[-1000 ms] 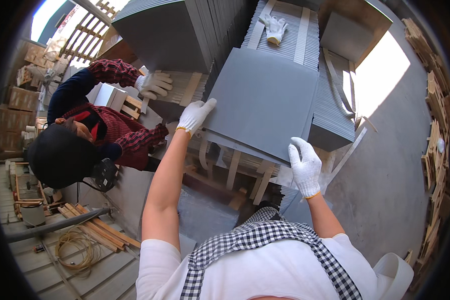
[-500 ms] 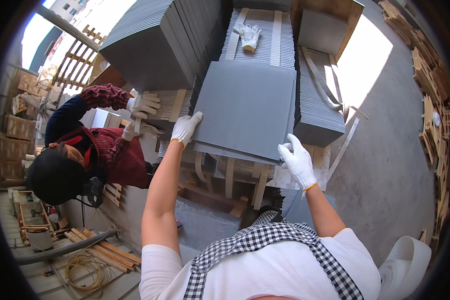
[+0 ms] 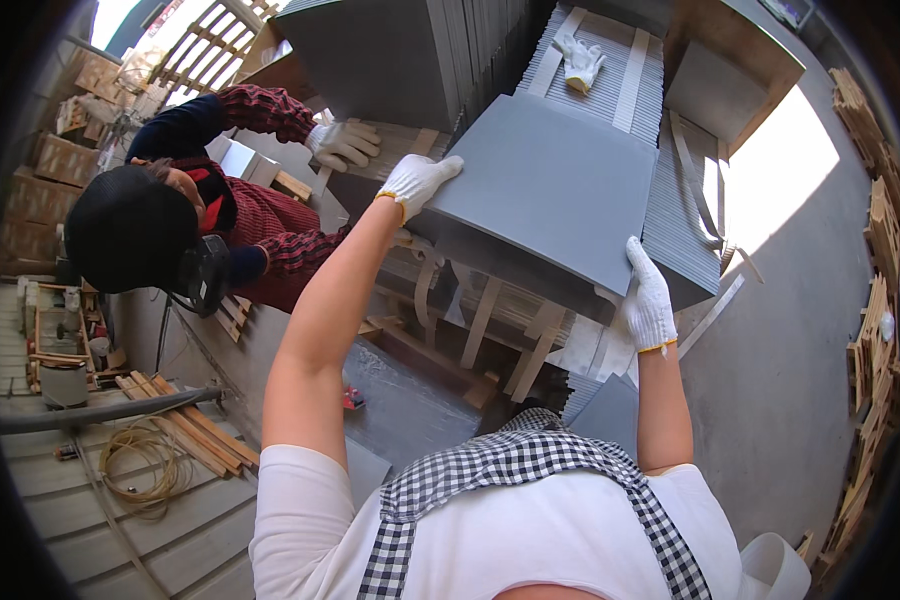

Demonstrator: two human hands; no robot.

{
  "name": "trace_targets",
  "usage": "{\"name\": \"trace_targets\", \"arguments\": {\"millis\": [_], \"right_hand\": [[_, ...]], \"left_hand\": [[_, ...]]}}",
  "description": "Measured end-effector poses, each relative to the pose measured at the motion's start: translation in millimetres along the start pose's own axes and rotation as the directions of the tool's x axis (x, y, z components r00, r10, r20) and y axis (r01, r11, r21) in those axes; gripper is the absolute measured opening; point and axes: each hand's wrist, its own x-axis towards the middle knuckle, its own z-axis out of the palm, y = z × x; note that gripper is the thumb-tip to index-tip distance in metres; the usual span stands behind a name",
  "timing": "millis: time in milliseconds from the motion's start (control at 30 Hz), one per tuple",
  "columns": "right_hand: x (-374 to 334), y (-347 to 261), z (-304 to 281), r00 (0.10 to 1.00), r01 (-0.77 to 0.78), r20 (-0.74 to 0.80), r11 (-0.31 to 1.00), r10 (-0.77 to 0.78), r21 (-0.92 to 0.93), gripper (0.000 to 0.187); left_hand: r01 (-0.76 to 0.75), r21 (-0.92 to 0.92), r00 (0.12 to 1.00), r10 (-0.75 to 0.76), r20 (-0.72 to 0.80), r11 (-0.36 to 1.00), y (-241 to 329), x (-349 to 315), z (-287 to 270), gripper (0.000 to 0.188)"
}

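A large square grey panel lies tilted between my hands, its near edge raised above the darker grey surface below it. At its left edge, my gloved left hand grips with the thumb on top and the fingers hidden beneath. My gloved right hand holds the near right corner, thumb on top and fingers under the panel. Beyond the panel's far edge runs a row of tightly packed grey panels with pale strips across it. A loose white glove rests on that row.
At left a co-worker in a plaid sleeve reaches a gloved hand toward neighbouring panels. A tall panel stack stands far left. Wooden pallets line the right side. Planks and coiled hose lie lower left.
The panel's near edge has risen, and both my hands have come up with it. My right hand has closed on the corner. The whole view has shifted; the co-worker has leaned closer.
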Motion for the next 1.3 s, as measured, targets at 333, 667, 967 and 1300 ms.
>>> {"name": "trace_targets", "arguments": {"millis": [333, 667, 967, 1300], "right_hand": [[53, 8, -25, 0.961, 0.124, -0.229, 0.982, -0.155, -0.144, 0.025], [-49, 31, -32, 0.926, 0.328, -0.038, 0.849, -0.376, -0.414, 0.027], [-151, 82, -12, 0.893, 0.43, 0.265, 0.514, -0.365, -0.742, 0.03], [-214, 213, 36, 0.832, 0.545, 0.541, 0.367, -0.124, -0.753, 0.025]], "left_hand": [[-0.163, 0.052, 0.948, 0.171, -0.269, 0.985, -43, -45, 46, 0.061], [-0.159, -0.171, 0.927, 0.088, -0.365, 0.972, -128, -172, 115, 0.058], [0.11, -0.502, 0.97, -0.203, -0.134, 0.858, -221, -319, 187, 0.066], [0.426, -0.59, 0.787, -0.603, -0.133, 0.686, -354, -474, 210, 0.09]]}}
